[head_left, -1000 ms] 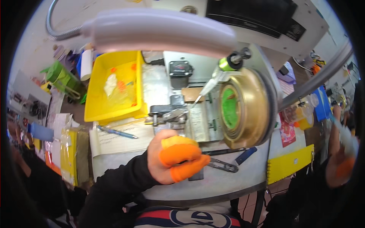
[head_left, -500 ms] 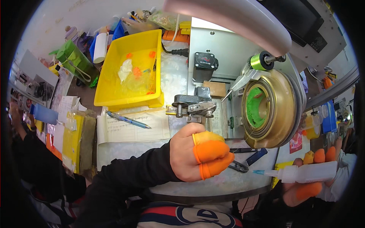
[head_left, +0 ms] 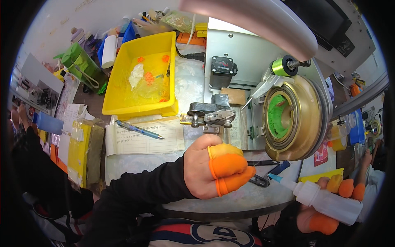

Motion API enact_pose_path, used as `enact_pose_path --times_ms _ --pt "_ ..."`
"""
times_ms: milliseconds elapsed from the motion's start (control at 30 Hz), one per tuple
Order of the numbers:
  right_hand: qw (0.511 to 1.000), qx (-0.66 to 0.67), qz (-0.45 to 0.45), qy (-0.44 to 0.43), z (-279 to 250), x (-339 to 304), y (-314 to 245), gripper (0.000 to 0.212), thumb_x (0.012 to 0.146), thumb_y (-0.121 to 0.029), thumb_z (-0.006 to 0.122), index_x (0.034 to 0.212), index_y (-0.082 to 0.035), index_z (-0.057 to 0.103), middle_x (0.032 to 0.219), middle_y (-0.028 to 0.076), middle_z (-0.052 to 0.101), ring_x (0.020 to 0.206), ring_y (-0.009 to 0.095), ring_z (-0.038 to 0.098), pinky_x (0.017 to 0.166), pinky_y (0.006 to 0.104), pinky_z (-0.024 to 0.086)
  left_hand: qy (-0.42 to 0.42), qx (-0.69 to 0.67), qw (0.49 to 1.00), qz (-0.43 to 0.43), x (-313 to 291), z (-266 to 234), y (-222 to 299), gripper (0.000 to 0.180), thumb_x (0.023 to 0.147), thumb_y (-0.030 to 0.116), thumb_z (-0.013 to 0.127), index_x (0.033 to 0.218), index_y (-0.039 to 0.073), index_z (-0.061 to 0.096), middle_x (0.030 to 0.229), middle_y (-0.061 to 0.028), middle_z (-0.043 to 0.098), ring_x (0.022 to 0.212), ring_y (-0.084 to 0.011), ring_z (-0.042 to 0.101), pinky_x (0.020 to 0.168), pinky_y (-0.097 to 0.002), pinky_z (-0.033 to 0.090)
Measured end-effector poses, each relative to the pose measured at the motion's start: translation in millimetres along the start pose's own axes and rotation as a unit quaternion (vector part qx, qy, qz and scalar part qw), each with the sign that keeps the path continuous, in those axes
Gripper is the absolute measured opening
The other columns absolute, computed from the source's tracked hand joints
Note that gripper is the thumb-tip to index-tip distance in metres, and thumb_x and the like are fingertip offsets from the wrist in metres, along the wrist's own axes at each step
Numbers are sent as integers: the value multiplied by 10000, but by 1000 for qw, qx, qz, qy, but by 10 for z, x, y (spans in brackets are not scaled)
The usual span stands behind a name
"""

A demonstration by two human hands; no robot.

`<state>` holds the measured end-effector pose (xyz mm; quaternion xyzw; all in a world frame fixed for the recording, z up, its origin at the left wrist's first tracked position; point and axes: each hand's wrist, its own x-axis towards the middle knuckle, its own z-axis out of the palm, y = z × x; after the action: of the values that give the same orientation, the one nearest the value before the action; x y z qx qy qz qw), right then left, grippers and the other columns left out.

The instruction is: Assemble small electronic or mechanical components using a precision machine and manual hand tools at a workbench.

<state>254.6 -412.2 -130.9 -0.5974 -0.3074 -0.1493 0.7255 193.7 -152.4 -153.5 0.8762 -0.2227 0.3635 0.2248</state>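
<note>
My left hand [head_left: 216,171] is closed in front of the small metal clamp fixture [head_left: 210,115], with orange and yellow finger cots on its fingers. The fingertips are pressed together, and whatever they pinch is hidden. At the lower right, my right hand [head_left: 323,223] wears similar cots and grips a white squeeze bottle [head_left: 331,203]. Its blue needle tip [head_left: 275,178] points up and left, a short way right of my left fingertips. Pliers [head_left: 260,180] with dark handles lie on the table between the hands, partly covered.
A machine with a large brass-coloured wheel [head_left: 302,119] and a green thread spool [head_left: 284,66] stands at the right. Further left are a yellow tray [head_left: 108,101], a pen [head_left: 140,129] on a written sheet [head_left: 164,142], and a green bottle [head_left: 80,64]. People sit at both sides.
My right hand has lowered the squeeze bottle and tilted it, so its tip now slants upward instead of lying nearly level. My left hand has stayed almost in place.
</note>
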Motion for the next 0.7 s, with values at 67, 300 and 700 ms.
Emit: enact_pose_path --times_ms 67,300,700 --pt "1000 9 -10 3 -3 -12 18 888 685 -525 545 1299 -74 90 1238 48 392 1058 152 426 832 320 388 -5 -4 1000 1 3 -13 -8 363 573 122 643 928 188 612 748 116 497 684 -80 485 617 -294 281" --pt "999 -11 -18 27 40 -17 52 903 669 -530 563 1293 -55 113 1224 58 412 1040 158 446 815 315 395 0 -42 999 -23 -16 -16 6 391 552 110 654 933 184 616 764 117 502 684 -70 481 620 -286 270" --pt "999 -9 -14 36 160 26 107 905 657 -538 570 1288 -50 143 1199 48 440 1007 159 462 791 309 412 -4 -70 997 -29 26 -46 -4 383 534 84 676 904 169 625 767 98 504 679 -84 480 621 -282 288"
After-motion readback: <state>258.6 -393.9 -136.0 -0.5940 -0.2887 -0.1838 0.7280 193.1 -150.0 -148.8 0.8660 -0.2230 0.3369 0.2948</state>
